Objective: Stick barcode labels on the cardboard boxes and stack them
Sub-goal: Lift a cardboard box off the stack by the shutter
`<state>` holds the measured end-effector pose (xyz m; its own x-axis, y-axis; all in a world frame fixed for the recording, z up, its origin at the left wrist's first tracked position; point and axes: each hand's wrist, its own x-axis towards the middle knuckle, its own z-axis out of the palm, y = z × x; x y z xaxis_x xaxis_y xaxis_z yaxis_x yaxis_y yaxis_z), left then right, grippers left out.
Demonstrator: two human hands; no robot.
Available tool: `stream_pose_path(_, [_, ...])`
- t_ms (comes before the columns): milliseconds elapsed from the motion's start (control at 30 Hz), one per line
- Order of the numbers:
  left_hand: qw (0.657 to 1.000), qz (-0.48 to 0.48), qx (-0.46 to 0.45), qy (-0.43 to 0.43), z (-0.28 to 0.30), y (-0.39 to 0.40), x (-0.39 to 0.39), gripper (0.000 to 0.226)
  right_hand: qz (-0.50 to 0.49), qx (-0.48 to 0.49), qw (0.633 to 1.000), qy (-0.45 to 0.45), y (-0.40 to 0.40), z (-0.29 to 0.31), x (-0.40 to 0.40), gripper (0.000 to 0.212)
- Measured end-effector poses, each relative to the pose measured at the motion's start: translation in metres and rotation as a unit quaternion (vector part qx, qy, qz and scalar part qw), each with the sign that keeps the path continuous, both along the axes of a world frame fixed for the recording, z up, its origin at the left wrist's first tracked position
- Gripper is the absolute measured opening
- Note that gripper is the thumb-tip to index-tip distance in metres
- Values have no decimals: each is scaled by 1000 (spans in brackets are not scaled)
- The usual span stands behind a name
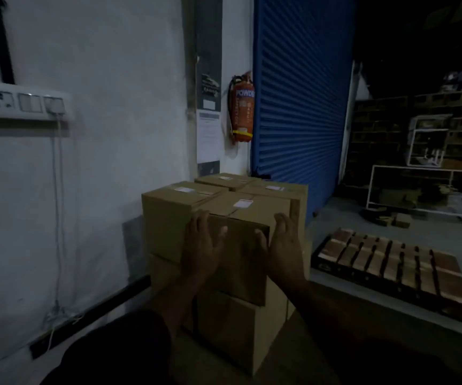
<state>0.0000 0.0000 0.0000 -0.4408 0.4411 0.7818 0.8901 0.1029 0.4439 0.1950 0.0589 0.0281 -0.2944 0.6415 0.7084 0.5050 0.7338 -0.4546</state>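
Observation:
A stack of brown cardboard boxes stands against the white wall. The nearest top box (241,257) carries a white barcode label (242,203) on its upper face. My left hand (202,245) presses flat on the box's near left corner, fingers straight. My right hand (282,251) lies against its right edge with the thumb on the front face. Three more top boxes behind, such as the left one (168,215), also bear white labels. Lower boxes (230,329) sit under them.
A wooden pallet (396,268) lies on the floor to the right. A blue roller shutter (302,101) and a red fire extinguisher (242,112) are behind the stack. A socket strip (18,102) with a hanging cable is on the left wall. Dark shelving stands far right.

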Motion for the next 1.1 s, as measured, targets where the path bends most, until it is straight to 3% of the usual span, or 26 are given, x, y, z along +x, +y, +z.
stream_pose_path(167, [994,-6,43,-100,-9,29,-43,68,-27,-101,993,56,19,-9,-31,70])
stream_pose_path(300, [982,-12,76,-173,-11,50,-68,72,-68,-146,980,114,40,-14,-49,51])
stream_pose_path(567, [950,-45,114,-288,-6,77,-96,62,-30,-268,944,188,67,-35,-71,45])
stream_pose_path(767, [942,-28,35,-333,-22,89,-107,90,12,-345,899,271,46,-18,-70,46])
stream_pose_path(900, [920,-58,39,-386,-17,86,-96,94,29,-359,880,311,39,-13,-57,69])
stream_pose_path(1000, [904,-46,63,-421,-11,75,-85,110,39,-342,879,330,26,-12,-44,65])
stream_pose_path(1033, [901,-49,68,-425,-5,65,-76,104,37,-337,877,340,21,-12,-38,59])
stream_pose_path(1100, [900,-65,82,-424,11,39,-51,69,40,-322,873,364,9,-11,-26,38])
